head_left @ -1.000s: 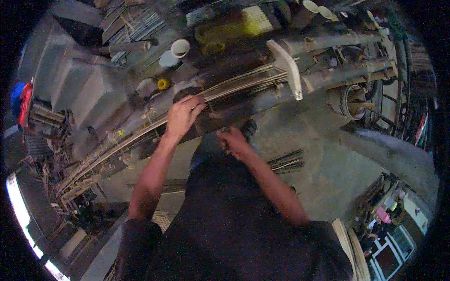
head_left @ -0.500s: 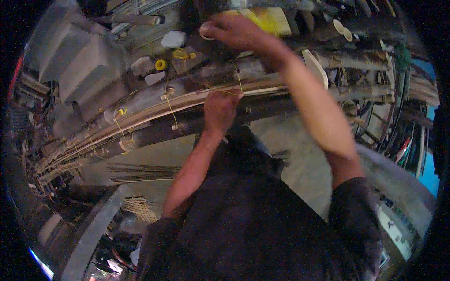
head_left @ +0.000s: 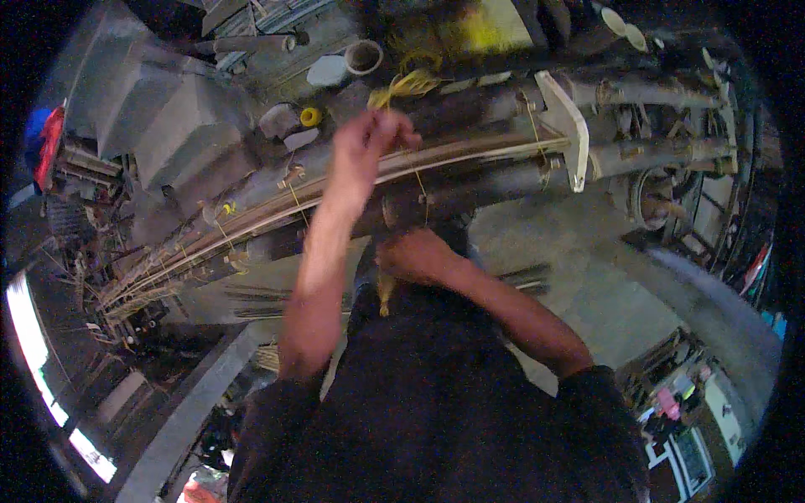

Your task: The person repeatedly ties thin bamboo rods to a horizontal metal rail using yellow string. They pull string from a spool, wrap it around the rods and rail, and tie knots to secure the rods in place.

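Note:
Over the far edge of a bundle of long, pale strips [head_left: 478,157], my left hand [head_left: 373,142] is raised with its fingers curled and blurred. Loose yellow strands [head_left: 408,85] lie just beyond its fingertips; whether it holds them I cannot make out. My right hand [head_left: 417,256] is closed close to my body, on the near side of a dark pole [head_left: 490,186]. A yellow cord [head_left: 422,186] comes down from the strips towards it, and a yellow tuft hangs below the fist. More thin yellow ties cross the strips along their length.
A white crosspiece [head_left: 570,126] stands across the poles to the right. Beyond the strips are a round pot [head_left: 363,57], a yellow ring [head_left: 310,116] and pale stones [head_left: 325,71]. Dark rods [head_left: 268,303] lie below at the left, near a grey ledge [head_left: 184,402].
My right hand has come back from the round pot to near my body. The left hand has moved off the strips' near edge to the far side. The yellow strands lie farther right.

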### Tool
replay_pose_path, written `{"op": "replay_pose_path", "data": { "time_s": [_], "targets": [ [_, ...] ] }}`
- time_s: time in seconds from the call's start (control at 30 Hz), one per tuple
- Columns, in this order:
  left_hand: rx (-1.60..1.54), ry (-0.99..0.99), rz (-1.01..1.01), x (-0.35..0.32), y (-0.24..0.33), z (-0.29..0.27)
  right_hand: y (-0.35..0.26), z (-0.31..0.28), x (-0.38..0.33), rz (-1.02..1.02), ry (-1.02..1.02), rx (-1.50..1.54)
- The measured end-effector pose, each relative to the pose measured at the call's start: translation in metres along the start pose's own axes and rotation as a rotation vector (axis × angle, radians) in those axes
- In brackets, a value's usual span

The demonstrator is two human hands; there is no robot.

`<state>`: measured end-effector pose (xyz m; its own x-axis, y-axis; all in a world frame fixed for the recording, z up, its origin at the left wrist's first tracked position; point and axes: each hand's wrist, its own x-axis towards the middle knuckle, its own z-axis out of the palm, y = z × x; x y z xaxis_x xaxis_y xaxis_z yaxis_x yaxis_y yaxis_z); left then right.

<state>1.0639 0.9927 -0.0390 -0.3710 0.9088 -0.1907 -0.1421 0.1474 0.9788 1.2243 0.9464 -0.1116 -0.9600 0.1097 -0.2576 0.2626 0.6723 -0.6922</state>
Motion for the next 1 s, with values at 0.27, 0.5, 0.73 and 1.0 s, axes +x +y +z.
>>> {"op": "replay_pose_path", "data": {
  "time_s": [0.27,0.5,0.73,1.0],
  "targets": [
    [0.807,-0.042,-0.043,0.139,-0.102,-0.016,0.022,-0.034,-0.082,0.142,0.490,0.138],
    [1.146,-0.073,0.156,0.121,-0.013,-0.028,0.063,0.038,-0.217,0.761,0.874,1.091],
    [0.974,-0.320,0.246,0.029,-0.046,0.161,0.111,-0.151,-0.200,0.393,0.310,0.447],
    [1.088,0.064,0.299,0.018,-0.042,0.188,0.063,-0.322,-0.014,-0.560,0.367,-0.511]
  ]
}}
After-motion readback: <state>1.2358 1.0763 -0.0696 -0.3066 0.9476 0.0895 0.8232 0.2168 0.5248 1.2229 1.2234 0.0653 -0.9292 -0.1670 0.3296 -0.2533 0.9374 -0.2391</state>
